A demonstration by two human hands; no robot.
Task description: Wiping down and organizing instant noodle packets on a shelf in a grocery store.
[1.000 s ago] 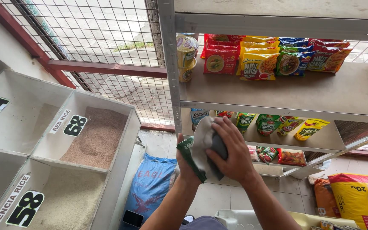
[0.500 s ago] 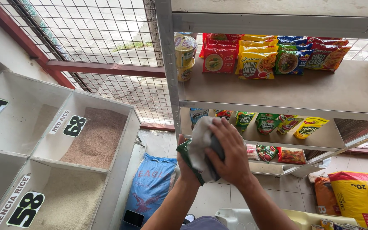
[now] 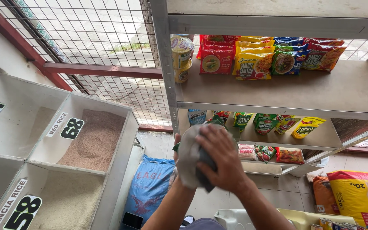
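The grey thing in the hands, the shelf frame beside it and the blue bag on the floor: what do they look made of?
Grey cloth: soft fabric, matte; it folds and drapes under the right hand and over the left hand.
Shelf upright: probably painted metal, pale grey, thin and straight-edged.
Blue sack: seemingly woven plastic, slightly shiny and creased.

The right hand (image 3: 222, 159) presses a grey cloth (image 3: 189, 157) against a green packet (image 3: 176, 147) held by the left hand (image 3: 178, 147).
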